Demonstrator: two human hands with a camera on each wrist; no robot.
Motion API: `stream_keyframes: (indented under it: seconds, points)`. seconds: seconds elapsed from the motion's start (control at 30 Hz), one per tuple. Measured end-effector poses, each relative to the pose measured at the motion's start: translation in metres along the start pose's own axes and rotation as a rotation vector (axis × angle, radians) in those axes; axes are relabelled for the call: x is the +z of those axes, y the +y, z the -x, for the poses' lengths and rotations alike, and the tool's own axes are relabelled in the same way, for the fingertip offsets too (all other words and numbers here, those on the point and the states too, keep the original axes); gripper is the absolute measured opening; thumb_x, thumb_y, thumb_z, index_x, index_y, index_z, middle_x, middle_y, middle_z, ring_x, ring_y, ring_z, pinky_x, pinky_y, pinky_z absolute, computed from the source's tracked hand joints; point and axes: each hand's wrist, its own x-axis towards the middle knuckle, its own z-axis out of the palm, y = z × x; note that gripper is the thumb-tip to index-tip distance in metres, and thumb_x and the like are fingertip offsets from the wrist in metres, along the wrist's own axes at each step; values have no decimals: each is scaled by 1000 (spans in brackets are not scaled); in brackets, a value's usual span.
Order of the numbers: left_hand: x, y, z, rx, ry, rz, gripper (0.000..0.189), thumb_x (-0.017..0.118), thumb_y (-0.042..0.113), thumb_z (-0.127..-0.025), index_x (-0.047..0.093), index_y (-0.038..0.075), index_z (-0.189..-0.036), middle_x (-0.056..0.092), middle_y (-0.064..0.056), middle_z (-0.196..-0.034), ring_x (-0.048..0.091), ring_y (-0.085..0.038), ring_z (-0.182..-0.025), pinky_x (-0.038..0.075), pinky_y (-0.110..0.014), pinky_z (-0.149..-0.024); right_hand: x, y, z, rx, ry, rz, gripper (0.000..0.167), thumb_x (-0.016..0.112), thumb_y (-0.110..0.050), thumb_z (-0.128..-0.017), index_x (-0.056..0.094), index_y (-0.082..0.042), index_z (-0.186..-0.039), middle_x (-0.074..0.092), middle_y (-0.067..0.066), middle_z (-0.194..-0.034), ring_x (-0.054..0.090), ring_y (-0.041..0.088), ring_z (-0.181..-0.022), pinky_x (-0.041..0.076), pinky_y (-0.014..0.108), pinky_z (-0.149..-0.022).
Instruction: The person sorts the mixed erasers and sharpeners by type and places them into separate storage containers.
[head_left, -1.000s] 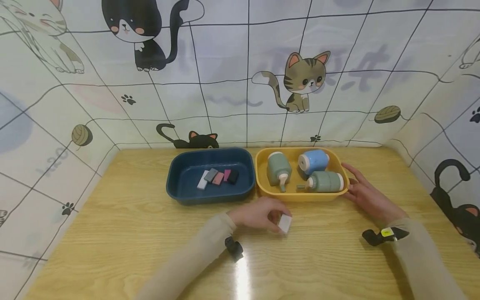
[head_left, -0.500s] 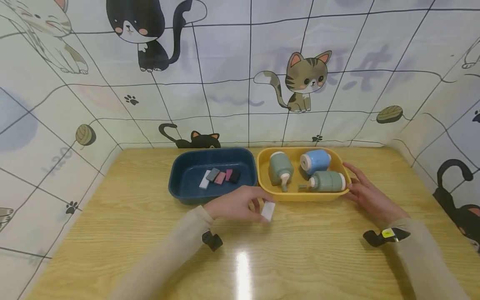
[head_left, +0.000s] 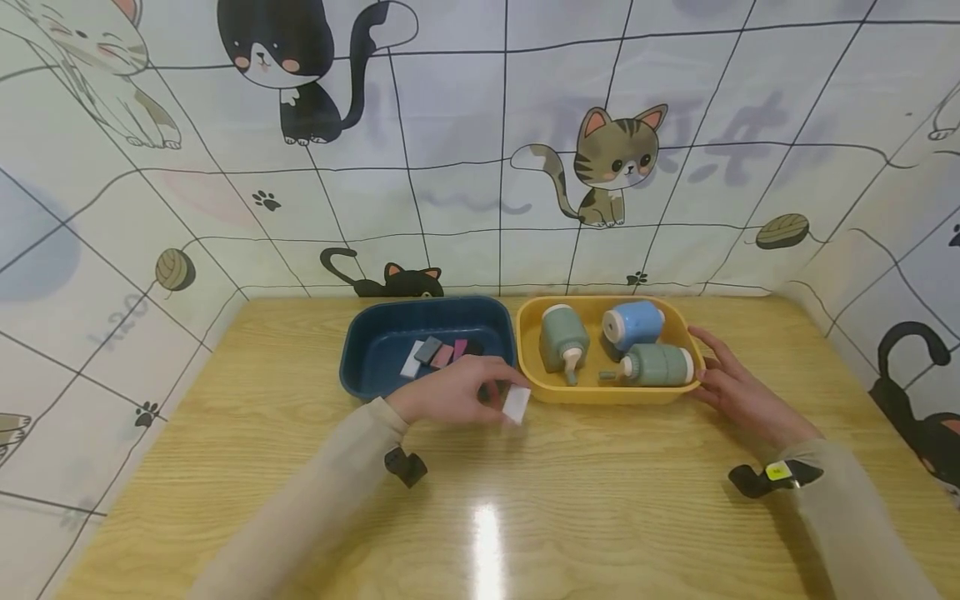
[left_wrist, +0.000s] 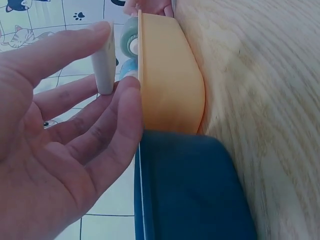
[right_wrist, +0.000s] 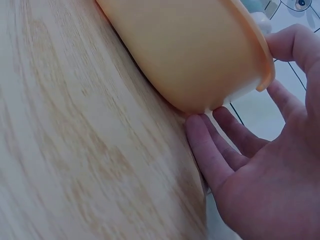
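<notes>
In the head view my left hand (head_left: 459, 390) pinches a small white block (head_left: 516, 403), eraser-like, between thumb and fingers. It is over the front edge of a dark blue tray (head_left: 375, 385). The left wrist view shows the block (left_wrist: 103, 65) upright between thumb and fingertips, level with the trays' rims. In the blue tray lie a white piece (head_left: 411, 360), a grey piece (head_left: 427, 349), a pink piece (head_left: 442, 356) and a magenta piece (head_left: 460, 347); a black one is mostly hidden. My right hand (head_left: 750, 406) touches the right end of a yellow tray (right_wrist: 185, 50) with extended fingertips.
The yellow tray holds two green bottles with nozzles, one standing tilted (head_left: 564, 335) and one lying (head_left: 660, 365), plus a blue bottle (head_left: 634, 324). Both trays stand side by side near the cat-patterned wall sheet (head_left: 450, 125). Wooden table (head_left: 600, 500) extends in front.
My left hand has carried the white block leftward and slightly up the view, from in front of the yellow tray to the blue tray's front edge. The right hand has stayed at the yellow tray.
</notes>
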Motion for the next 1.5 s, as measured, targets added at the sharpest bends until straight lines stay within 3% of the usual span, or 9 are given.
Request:
stream_keyframes:
  seconds: [0.13,0.3,0.4,0.53,0.63,0.9,1.13,1.5]
  points:
    - [-5,-3,3,4,22,4,47,78,13,-83,62,6,-126,58,1,-110,59,-6,-79,51,-32,-77,0,-2,0,1,-6,10,63,36,-11,-106,3,-29,-156,19,13,-139,55,1,-111,45,20,-91]
    - [-7,-6,6,22,64,-24,48,80,14,-81,63,7,-125,60,-1,-110,60,-3,-76,50,-26,-72,-2,-2,4,-39,-68,-11,64,33,-7,-106,-2,-26,-156,17,14,-141,52,0,-114,43,20,-93]
    - [-10,-5,7,28,65,-16,49,79,13,-81,62,6,-126,59,-2,-112,61,-4,-76,50,-24,-71,-2,-4,7,18,-42,96,69,37,-8,-105,-4,-31,-155,7,24,-149,47,7,-121,43,21,-93]
    - [-14,-5,9,28,77,6,49,78,11,-82,61,4,-127,58,-2,-113,61,-5,-76,51,-25,-71,1,-10,7,129,29,308,80,51,-17,-101,-5,-38,-154,5,35,-151,30,41,-134,33,55,-103]
    - [-19,-6,12,33,104,20,49,79,11,-82,61,4,-126,58,-3,-112,61,-6,-77,52,-27,-71,3,-11,5,142,52,368,86,57,-19,-99,-7,-37,-154,8,38,-149,16,58,-132,18,76,-94]
    - [-32,-6,19,-9,159,6,44,77,13,-84,61,9,-125,58,0,-108,58,-10,-81,50,-28,-71,5,-12,1,144,67,406,87,58,-21,-98,-7,-37,-154,9,37,-149,17,55,-132,16,76,-95]
    - [-44,-10,26,-42,213,69,44,77,9,-83,62,8,-124,59,-3,-98,58,-15,-80,50,-34,-71,6,-13,1,165,70,410,87,56,-23,-98,-10,-36,-153,1,36,-151,12,58,-132,17,77,-93]
    - [-59,-15,33,-93,253,164,46,75,8,-84,60,10,-128,59,-6,-108,60,-21,-83,51,-36,-68,6,-10,1,164,70,380,86,55,-22,-99,-9,-38,-153,1,36,-151,11,58,-133,15,78,-93]
